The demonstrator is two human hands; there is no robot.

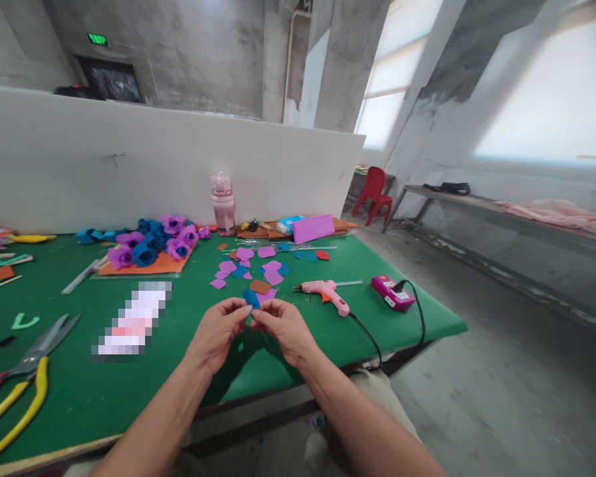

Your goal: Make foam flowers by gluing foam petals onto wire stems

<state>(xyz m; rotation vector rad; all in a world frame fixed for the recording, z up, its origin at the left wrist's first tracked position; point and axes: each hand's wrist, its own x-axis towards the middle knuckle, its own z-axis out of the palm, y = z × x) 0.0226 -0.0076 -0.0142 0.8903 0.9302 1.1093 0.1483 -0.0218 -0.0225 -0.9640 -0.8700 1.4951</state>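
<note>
Between my two hands is a small blue petal-shaped piece point(251, 298), pinched at its lower edge. My left hand point(224, 327) closes on it from the left, and my right hand point(284, 326) grips it from the right with fingertips nearly touching. Just beyond lie loose purple petals point(272, 271), blue ones and a brown piece point(260, 286). A pink glue gun point(328, 291) rests to the right of my right hand, its nozzle pointing left. Finished-looking purple and blue flowers point(149, 246) sit piled on an orange sheet point(129, 268) at the back left.
Scissors point(37, 354) with red and yellow handles lie at the left. A pink bottle point(223, 205) stands against the white board point(169, 159). At the right, a magenta power strip point(392, 293) holds a black plug; its cord hangs over the table edge. A folded purple sheet point(312, 228) lies behind.
</note>
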